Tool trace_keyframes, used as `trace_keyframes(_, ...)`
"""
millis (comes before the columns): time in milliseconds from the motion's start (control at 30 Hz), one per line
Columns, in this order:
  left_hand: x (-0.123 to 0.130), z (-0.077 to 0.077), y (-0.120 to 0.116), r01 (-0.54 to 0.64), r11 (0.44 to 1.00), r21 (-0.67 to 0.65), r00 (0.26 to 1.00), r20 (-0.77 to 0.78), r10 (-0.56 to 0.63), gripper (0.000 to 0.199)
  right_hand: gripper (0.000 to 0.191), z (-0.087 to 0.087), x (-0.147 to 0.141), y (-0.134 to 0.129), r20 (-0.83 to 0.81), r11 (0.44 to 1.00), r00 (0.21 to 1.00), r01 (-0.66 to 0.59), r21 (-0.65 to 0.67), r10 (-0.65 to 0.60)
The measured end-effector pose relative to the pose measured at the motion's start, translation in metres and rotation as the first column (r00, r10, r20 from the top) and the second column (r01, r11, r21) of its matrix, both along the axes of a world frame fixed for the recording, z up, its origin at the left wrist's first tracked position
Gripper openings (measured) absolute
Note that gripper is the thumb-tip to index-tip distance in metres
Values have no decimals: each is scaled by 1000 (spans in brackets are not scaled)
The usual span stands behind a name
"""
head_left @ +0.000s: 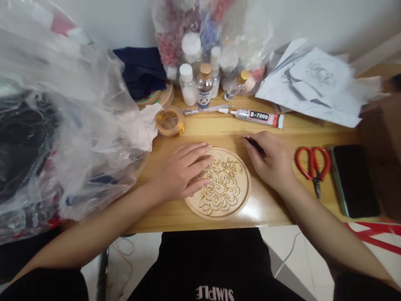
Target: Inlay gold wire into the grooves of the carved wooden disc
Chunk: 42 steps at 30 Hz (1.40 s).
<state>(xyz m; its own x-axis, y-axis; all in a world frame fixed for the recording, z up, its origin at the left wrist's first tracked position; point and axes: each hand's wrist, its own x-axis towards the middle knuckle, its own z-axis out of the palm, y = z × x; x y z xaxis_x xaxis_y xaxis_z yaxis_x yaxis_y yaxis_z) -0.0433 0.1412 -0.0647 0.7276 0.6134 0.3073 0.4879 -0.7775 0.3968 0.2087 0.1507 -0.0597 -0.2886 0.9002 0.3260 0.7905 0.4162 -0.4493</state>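
A round wooden plate (221, 212) lies near the table's front edge, with a flower pattern of gold wire (220, 189) on it. My left hand (184, 169) rests over the plate's left side, palm down, its fingers stretched out and apart. To the right of the plate, my right hand (271, 161) is closed around a thin dark tool (255, 145), whose tip points up and left. That tip is clear of the plate. What kind of tool it is cannot be made out. Part of the pattern is hidden under my left fingers.
A spool of gold wire (171, 121), a pen (203, 110) and a glue tube (259, 118) lie behind the plate, before several bottles (204, 85). Red-handled pliers (313, 165) and a phone (355, 180) are at right, papers (313, 81) behind. Plastic bags (78, 117) fill the left.
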Motion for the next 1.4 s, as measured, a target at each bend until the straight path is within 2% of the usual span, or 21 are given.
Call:
trace_keyframes(133, 1, -1, 0, 31, 999, 19, 999, -46, -30, 50, 27, -10, -3, 4, -32, 997, 999, 42, 64, -40)
trace_keyframes(267, 2, 1, -1, 25, 999, 26, 997, -72, -23, 50, 29, -15, -8, 4, 3, 999, 999, 44, 24, -44)
trace_keyframes(600, 4, 6, -7, -10, 999, 34, 985, -170, 15, 44, 30, -16, -13, 4, 25, 994, 994, 108, -6, -107)
trace_keyframes(867, 3, 6, -7, -13, 1000, 25, 985, -172, 17, 48, 32, -15, -14, 3, -6, 990, 991, 133, -40, -133)
trace_keyframes(1133, 6, 10, -8, -11, 1000, -2, 962, -274, 10, 51, 32, -12, -16, 2, -1, 987, 990, 143, -74, -144)
trace_keyframes(1400, 5, 9, -8, -18, 999, -41, 968, -252, 7, 55, 33, -12, -14, 3, -36, 988, 990, 133, -81, -136)
